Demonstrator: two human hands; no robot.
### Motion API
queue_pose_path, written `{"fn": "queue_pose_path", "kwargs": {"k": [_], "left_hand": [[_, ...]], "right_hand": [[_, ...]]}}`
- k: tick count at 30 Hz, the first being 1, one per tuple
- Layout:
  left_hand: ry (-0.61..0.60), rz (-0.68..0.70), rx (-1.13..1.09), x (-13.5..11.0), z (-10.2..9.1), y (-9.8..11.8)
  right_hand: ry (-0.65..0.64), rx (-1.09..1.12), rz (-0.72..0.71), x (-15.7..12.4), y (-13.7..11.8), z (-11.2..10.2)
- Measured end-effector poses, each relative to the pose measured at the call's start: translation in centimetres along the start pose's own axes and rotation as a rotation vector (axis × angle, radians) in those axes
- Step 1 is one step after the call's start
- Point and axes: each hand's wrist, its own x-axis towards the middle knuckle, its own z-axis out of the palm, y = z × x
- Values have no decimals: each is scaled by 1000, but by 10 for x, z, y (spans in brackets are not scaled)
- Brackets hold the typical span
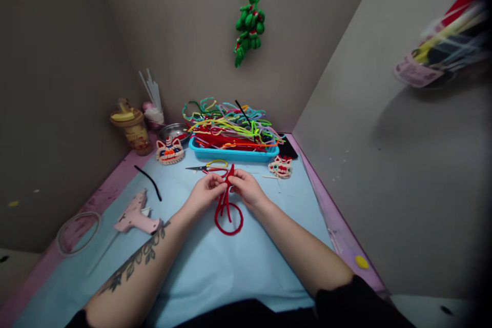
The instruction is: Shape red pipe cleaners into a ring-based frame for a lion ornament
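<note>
My left hand (pixel 206 190) and my right hand (pixel 246 187) meet over the middle of the light blue mat (pixel 215 266). Both pinch the upper part of a red pipe cleaner (pixel 227 215), whose lower end hangs toward me as a loop lying on the mat. The fingers of both hands are closed on the red strands. Just beyond the hands lie small scissors (pixel 202 168) with a yellow and red handle.
A blue tray (pixel 230 154) heaped with coloured pipe cleaners stands at the back. Two small lion-face crafts (pixel 169 151) (pixel 280 166) flank it. A pink glue gun (pixel 134 215), a black pipe cleaner (pixel 148 180), a tape ring (pixel 79 233), a yellow-lidded cup (pixel 130 128) sit left. A green figure (pixel 249 25) hangs on the wall.
</note>
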Motion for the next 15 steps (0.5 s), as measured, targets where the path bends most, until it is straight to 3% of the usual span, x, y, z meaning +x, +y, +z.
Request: {"fn": "queue_pose_path", "kwargs": {"k": [11,15], "left_hand": [[113,-16,-100,4,-3,-2],[93,-44,-89,3,-3,-3]], "right_hand": [[41,66,11,-1,-1,0],[51,118,18,-3,-4,1]]}}
